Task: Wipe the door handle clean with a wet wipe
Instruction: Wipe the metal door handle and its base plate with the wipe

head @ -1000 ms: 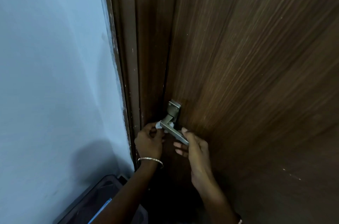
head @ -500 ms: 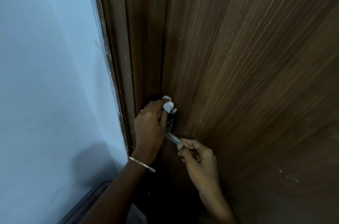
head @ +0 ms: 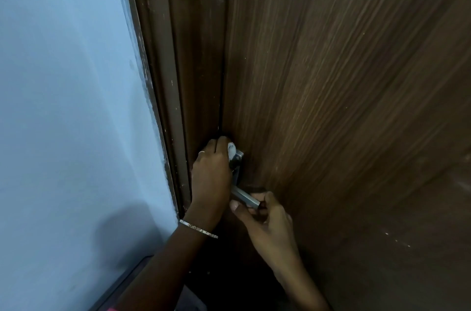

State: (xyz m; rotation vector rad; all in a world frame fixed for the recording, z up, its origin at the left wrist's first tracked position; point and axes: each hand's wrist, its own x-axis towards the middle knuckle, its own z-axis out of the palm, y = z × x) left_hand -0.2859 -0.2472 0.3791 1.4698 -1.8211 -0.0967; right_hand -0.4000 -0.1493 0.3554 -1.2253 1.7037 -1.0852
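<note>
Left hand (head: 211, 178): clenched round wet wipe (head: 231, 149), pressed against door handle (head: 244, 197) plate.
Right hand (head: 267, 224): pinching lever tip.
Risk: bunched wipe may skip the lever's underside.

The door frame (head: 178, 81) crowds the left hand (head: 211, 178), holding the wet wipe (head: 231, 149), on its left. The right hand (head: 267, 224) on the door handle (head: 244, 197) blocks below-right; above both hands the door (head: 331, 106) face is free.

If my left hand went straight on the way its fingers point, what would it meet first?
Likely nothing: the left hand, gripping the wet wipe on the door handle, points up along the door, where the way looks free, though depth is unclear.
</note>
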